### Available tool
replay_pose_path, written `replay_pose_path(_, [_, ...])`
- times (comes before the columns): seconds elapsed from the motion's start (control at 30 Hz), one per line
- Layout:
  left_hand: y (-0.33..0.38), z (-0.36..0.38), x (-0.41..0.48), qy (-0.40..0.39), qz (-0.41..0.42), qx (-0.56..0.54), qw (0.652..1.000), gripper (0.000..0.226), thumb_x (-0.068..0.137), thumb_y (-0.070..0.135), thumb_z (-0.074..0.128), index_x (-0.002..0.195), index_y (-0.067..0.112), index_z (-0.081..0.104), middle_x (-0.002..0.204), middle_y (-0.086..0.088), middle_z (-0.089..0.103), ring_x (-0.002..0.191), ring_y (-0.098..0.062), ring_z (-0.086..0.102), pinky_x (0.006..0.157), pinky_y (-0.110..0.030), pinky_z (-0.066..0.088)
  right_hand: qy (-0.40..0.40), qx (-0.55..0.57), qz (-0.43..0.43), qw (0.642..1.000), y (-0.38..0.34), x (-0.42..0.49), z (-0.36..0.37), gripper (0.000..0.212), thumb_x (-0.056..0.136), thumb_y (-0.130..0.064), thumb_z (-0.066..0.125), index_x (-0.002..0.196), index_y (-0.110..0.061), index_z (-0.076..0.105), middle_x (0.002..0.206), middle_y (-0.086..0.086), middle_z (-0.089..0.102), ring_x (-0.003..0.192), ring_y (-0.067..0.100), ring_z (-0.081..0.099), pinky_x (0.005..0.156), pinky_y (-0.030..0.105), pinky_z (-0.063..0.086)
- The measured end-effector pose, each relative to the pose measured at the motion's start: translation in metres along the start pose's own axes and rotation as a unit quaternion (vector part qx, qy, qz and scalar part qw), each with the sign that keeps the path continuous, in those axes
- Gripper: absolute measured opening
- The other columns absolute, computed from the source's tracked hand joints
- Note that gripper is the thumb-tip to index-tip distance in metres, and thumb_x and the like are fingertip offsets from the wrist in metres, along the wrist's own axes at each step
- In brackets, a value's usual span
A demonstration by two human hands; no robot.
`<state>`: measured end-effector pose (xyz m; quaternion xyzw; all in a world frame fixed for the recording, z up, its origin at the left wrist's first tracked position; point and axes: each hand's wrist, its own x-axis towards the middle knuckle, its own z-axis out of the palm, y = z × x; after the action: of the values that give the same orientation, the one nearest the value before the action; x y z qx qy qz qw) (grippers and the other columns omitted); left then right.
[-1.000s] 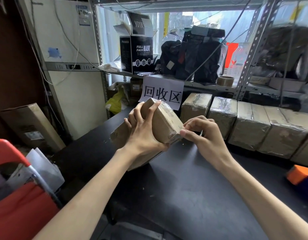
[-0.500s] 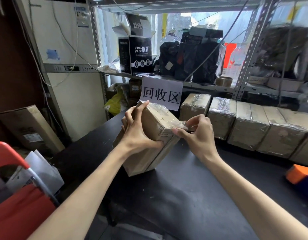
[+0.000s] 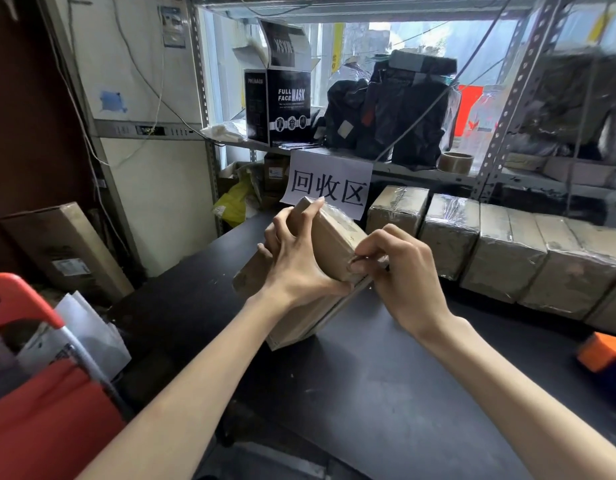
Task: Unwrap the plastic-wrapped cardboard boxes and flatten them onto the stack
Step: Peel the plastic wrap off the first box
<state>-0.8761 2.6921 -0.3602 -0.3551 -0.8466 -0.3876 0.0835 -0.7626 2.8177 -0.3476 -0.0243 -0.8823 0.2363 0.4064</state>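
Nearest, at lower left, a red seat [image 3: 39, 427] is showing, with white papers [image 3: 91, 341] lying against it. Both forearms are reaching forward over a black table [image 3: 386, 393].

The box [image 3: 334, 237] is being held tilted over the middle of the table, between the two hands. Clear film is showing on its upper end. The left hand [image 3: 299, 268] is gripping it from the left: the fingers are curling over the far edge and the thumb is pressing the near face. The right hand [image 3: 407, 275], with fingers curled, is pinching the box's near right corner between thumb and forefinger. Whether film is lying between those fingertips cannot be told.

Under the box, a stack [image 3: 299, 323] of flat cardboard is slanting down, its near corner reaching the tabletop. The box is lying against it.

At the right edge an orange block [image 3: 601, 351] is sitting on the table. Behind the hands, wrapped boxes [image 3: 507, 251] are standing side by side in a row along the table's far right.

At left a long carton [image 3: 60, 247] is leaning by a white cabinet [image 3: 154, 98]. A paper sign [image 3: 329, 183] is hanging from the shelf [image 3: 420, 174] edge just beyond the box, with a yellow bag [image 3: 235, 202] to its left. On the shelf are standing a black mask carton [image 3: 282, 105], black bags [image 3: 396, 109] and a tape roll [image 3: 455, 162].
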Motion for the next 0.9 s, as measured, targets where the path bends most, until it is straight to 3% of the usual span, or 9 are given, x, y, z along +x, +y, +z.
replay_pose_path(0.07, [0.0,0.002,0.001,0.0,0.003,0.0,1.0,0.13,0.048,0.047,0.093,0.15,0.05,0.014,0.145,0.004,0.006,0.134,-0.019,0.013,0.118,-0.05,0.02,0.005,0.009,-0.004,1.0,0.001,-0.004,-0.001,0.033,0.069,0.023,0.063,0.079,-0.008,0.066,0.082,0.003,0.061,0.074,0.0,0.062,0.067,0.014,0.048])
replay_pose_path(0.13, [0.001,0.005,0.002,0.002,0.006,-0.001,1.0,0.131,0.046,0.047,0.093,0.149,0.052,0.013,0.144,0.005,0.007,0.135,-0.018,0.013,0.118,-0.053,0.02,0.019,0.008,-0.014,1.0,0.005,-0.008,-0.002,0.037,0.068,0.026,0.06,0.083,-0.007,0.067,0.083,0.004,0.06,0.075,-0.005,0.06,0.068,0.005,0.041])
replay_pose_path(0.37, [-0.001,0.002,0.012,0.012,-0.049,-0.036,0.998,0.132,0.042,0.051,0.093,0.149,0.05,0.017,0.144,0.0,0.016,0.133,-0.031,0.025,0.116,-0.056,0.028,0.031,-0.015,-0.022,0.999,0.021,-0.025,0.001,0.043,0.066,0.03,0.06,0.09,-0.005,0.065,0.083,0.003,0.059,0.074,0.004,0.055,0.071,0.006,0.04])
replay_pose_path(0.53, [-0.011,-0.001,0.013,0.002,-0.049,-0.059,0.997,0.128,0.054,0.041,0.097,0.154,0.045,0.017,0.149,-0.004,0.016,0.138,-0.031,0.023,0.118,-0.052,0.027,0.018,-0.006,-0.013,1.0,0.023,-0.024,-0.001,0.029,0.078,0.011,0.072,0.098,-0.009,0.068,0.09,0.0,0.057,0.078,0.003,0.055,0.074,0.005,0.039])
replay_pose_path(0.67, [-0.02,0.002,0.014,0.01,-0.051,-0.12,0.991,0.126,0.053,0.039,0.099,0.152,0.044,0.022,0.139,-0.004,0.021,0.134,-0.029,0.025,0.111,-0.035,0.026,0.018,-0.055,-0.021,0.998,0.027,-0.02,-0.001,0.03,0.077,0.014,0.068,0.097,-0.01,0.069,0.089,0.001,0.053,0.077,0.019,0.055,0.073,0.023,0.044])
replay_pose_path(0.73, [-0.024,0.001,0.014,0.022,-0.031,-0.12,0.992,0.124,0.047,0.042,0.096,0.15,0.046,0.026,0.14,-0.003,0.02,0.135,-0.028,0.024,0.109,-0.033,0.025,0.011,-0.06,-0.002,0.998,0.032,-0.019,-0.004,0.024,0.078,0.011,0.069,0.091,-0.009,0.068,0.086,0.003,0.054,0.073,0.022,0.056,0.07,0.026,0.045])
replay_pose_path(0.8, [-0.025,0.0,0.012,0.026,-0.008,-0.109,0.994,0.117,0.049,0.04,0.094,0.147,0.045,0.031,0.144,-0.004,0.019,0.134,-0.028,0.024,0.108,-0.034,0.028,0.016,-0.064,-0.016,0.998,0.031,-0.02,-0.008,0.023,0.078,0.01,0.07,0.091,-0.009,0.068,0.088,0.003,0.056,0.074,0.019,0.056,0.071,0.021,0.045])
replay_pose_path(0.9, [-0.025,0.0,0.013,0.034,-0.007,-0.13,0.991,0.108,0.048,0.043,0.091,0.142,0.038,0.036,0.143,-0.007,0.022,0.127,-0.022,0.025,0.105,-0.031,0.029,0.068,-0.063,-0.061,0.994,0.021,-0.023,-0.012,0.034,0.077,0.011,0.067,0.106,-0.006,0.07,0.101,0.007,0.062,0.091,0.018,0.059,0.087,0.011,0.042])
